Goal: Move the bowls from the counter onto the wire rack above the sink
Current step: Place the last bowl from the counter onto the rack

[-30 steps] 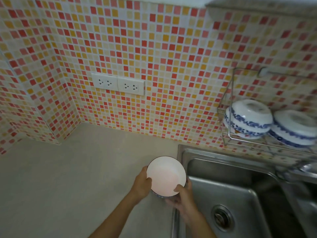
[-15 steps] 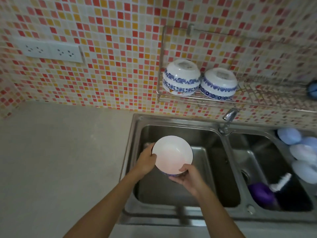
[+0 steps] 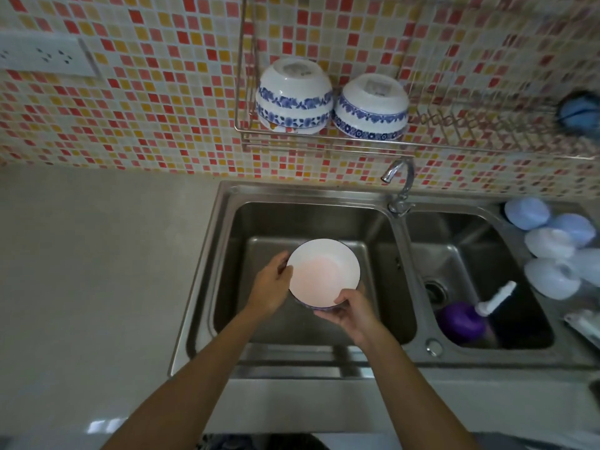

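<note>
A white bowl with a blue rim is held upright over the left sink basin. My left hand grips its left edge and my right hand grips its near right edge. The wire rack hangs on the tiled wall above the sink. At the rack's left end a stack of upturned blue-patterned bowls sits beside a single upturned bowl. The held bowl is well below the rack.
A double steel sink with a tap lies below the rack. A purple bottle lies in the right basin. Several pale blue lids sit at the far right. A blue object rests on the rack's right end. Counter extends left.
Both hands have carried the bowl from the counter edge rightward to over the left basin. My view has swung right, bringing the rack and sink to the centre.
</note>
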### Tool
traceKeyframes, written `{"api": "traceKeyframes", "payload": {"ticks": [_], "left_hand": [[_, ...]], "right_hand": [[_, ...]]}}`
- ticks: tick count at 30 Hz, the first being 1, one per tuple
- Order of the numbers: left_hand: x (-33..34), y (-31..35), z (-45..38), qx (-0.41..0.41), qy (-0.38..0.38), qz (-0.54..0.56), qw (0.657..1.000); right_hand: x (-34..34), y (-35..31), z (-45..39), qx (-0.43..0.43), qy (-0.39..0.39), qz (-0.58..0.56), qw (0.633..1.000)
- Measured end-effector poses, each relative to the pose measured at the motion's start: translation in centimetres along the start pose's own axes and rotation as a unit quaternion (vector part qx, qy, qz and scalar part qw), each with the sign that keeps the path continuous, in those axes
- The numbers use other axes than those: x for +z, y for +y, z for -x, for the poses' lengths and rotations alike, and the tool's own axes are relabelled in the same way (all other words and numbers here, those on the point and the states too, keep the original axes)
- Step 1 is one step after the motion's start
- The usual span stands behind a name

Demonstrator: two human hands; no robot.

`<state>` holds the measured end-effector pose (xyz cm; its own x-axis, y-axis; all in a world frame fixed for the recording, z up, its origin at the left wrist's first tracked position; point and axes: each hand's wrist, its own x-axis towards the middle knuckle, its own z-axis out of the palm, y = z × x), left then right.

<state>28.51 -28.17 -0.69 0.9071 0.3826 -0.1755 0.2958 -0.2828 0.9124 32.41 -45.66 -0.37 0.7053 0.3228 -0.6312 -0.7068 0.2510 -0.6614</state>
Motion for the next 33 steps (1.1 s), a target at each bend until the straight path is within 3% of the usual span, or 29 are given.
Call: {"api": "traceKeyframes", "payload": {"ticks": [3,9,13,18,28,33], "left_hand": [[0.3,-2.9,1.0,0.001,-0.016,-0.116,0.993],[0.1,-8.7,4.1,0.020,-0.052,-0.341,0.938],[0.1,-10.5,4.9,-0.003,-0.042,-0.365,0.930],[0.4,-10.9,5.3,0.007,-0.031,-0.372,0.928],[0.3,-10.9,5.4,0.022,-0.033,-0.359,0.932],[0.3,-11.1,5.5,0.029,-0.034,-0.352,0.935]], "right_hand": [[-0.7,0.2,-0.5,-0.017,0.050,0.033,0.998],[-2.0,0.5,-0.7,-0.042,0.137,0.154,0.978],[-3.4,0.9,-1.3,-0.033,0.166,0.210,0.963],[-4.3,2.2,-1.8,-0.091,0.201,0.287,0.932],[-3.9,3.5,-1.0,-0.217,0.227,0.481,0.819],[-3.6,4.4,-0.3,-0.315,0.219,0.561,0.733]]}}
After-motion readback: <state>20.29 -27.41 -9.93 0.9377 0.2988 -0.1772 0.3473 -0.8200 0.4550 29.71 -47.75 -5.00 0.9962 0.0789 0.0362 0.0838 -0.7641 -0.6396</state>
